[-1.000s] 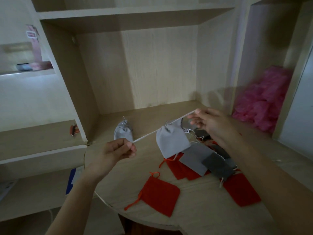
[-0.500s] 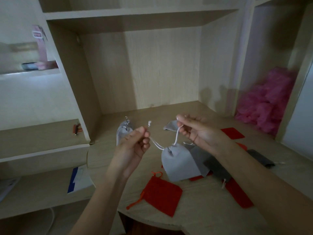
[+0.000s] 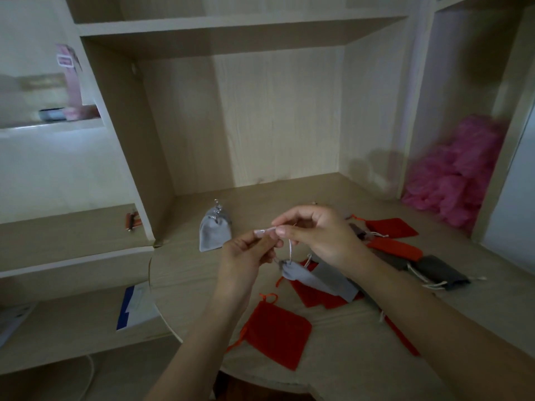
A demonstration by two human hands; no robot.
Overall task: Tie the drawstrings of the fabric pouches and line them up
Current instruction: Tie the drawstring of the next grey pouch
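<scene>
Both hands, left (image 3: 246, 256) and right (image 3: 315, 233), pinch a thin white drawstring (image 3: 290, 250); its soft grey fabric pouch (image 3: 301, 274) dangles cinched above the wood-grain desk (image 3: 185, 270).

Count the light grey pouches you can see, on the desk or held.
3. One standing pouch at back left; a hanging pouch on the drawstring pinched by left hand and right hand; a flat pouch atop red pouches. The right forearm may hide more.
</scene>
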